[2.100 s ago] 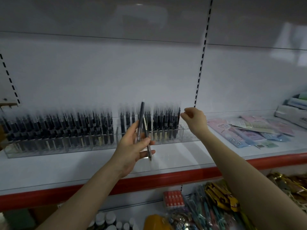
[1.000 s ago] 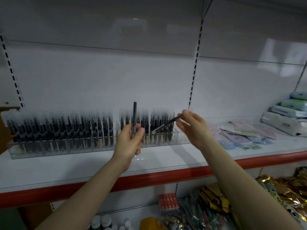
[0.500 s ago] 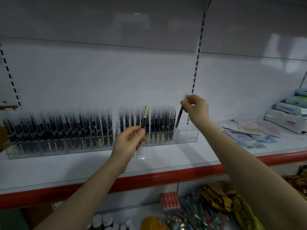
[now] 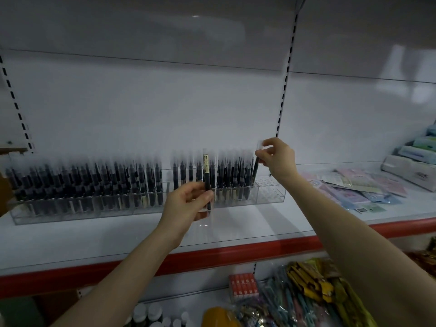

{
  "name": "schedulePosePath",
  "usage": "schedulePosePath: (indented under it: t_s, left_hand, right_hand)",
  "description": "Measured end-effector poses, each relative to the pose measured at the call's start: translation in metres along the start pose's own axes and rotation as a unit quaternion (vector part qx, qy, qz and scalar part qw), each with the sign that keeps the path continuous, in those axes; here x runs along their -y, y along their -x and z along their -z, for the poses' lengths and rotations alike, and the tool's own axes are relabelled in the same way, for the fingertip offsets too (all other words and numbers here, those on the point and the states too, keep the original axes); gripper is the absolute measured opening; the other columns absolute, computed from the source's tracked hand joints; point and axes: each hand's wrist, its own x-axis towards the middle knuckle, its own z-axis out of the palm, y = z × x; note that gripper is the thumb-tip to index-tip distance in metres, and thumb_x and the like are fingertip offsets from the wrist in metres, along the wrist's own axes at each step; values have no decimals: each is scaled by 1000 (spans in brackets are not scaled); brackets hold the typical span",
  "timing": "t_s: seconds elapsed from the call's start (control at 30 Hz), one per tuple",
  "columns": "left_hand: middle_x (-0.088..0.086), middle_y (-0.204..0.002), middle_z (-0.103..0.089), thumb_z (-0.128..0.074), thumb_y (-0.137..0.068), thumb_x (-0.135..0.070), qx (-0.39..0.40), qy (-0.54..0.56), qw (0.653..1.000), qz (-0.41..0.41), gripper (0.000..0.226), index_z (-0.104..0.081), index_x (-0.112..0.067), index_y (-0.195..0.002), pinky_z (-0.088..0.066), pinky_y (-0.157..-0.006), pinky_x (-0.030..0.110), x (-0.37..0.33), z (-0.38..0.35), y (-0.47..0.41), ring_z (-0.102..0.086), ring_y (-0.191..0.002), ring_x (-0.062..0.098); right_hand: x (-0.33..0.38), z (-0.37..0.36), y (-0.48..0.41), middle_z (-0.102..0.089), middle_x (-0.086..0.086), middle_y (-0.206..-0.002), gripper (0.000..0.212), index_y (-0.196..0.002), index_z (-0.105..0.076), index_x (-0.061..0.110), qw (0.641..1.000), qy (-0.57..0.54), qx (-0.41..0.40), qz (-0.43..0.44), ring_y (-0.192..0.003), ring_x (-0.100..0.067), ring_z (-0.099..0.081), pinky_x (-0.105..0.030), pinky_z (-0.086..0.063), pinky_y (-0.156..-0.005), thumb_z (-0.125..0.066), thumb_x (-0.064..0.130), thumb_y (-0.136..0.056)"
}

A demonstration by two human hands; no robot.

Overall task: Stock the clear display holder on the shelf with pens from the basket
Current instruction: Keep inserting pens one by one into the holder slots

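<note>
Pens (image 4: 118, 180) are standing packed along the clear display holder (image 4: 271, 197) near the shelf's (image 4: 259, 223) back edge, with open cells showing at its right end. The right hand (image 4: 280, 159) is pinching a slanted pen (image 4: 255, 168) beside those cells. The left hand (image 4: 186, 204) is pinching an upright pen (image 4: 207, 178) before the holder's middle.

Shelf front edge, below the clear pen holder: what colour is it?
The shelf edge is red, clearest in the head view.
</note>
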Motion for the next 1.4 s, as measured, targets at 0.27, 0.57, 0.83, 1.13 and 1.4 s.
schedulePosePath:
  t_s: [0.27, 0.57, 0.83, 1.13, 1.4]
  left_hand:
    - [6, -101, -60, -64, -85, -11, 5, 6, 1000, -3, 28, -59, -16, -111, -57, -62, 23, 0, 1, 1, -62, -90, 18]
    - [11, -100, -62, -63, -85, -9, 12, 8, 1000, -16, 29, -56, -21, -110, -58, -62, 26, -5, 0, 3, -63, -88, 19]
    - [8, -84, -68, -62, -85, -3, 0, 65, 998, -17, 16, -61, -17, -94, -57, -76, 36, -12, -5, 1, -68, -77, 19]
    - [1, -83, -71, -63, -86, -7, -43, 69, 996, -34, 11, -60, -17, -90, -55, -70, 27, -26, -12, 0, -67, -78, 12]
    - [4, -90, -68, -62, -85, -12, -70, 135, 988, -28, 8, -63, -14, -93, -58, -65, 23, -40, 8, -1, -67, -78, 15]
  right_hand:
    - [-6, -6, 1, -64, -13, -83, 25, -113, -57, 2, 999, 12, 44, -29, -63, -14, -60, -30, -52, -73, -61, 7, -89]
    - [-10, -7, 7, -67, -20, -98, 32, -120, -54, 3, 997, 40, 55, -30, -72, -18, -59, -26, -49, -69, -61, 9, -89]
    - [5, -9, 51, -68, -7, -98, 23, -108, -62, 7, 1000, -20, 1, -4, -88, -17, -61, -29, -51, -83, -55, 22, -92]
    - [21, -22, 98, -68, 3, -77, 8, -91, -64, 18, 946, -205, 243, -65, -72, -6, -66, -20, -53, -68, -66, 15, -84]
    - [19, -1, 86, -59, 0, -65, 6, -82, -64, 7, 907, -324, 218, -156, -60, -11, -57, -22, -51, -60, -61, 3, -85]
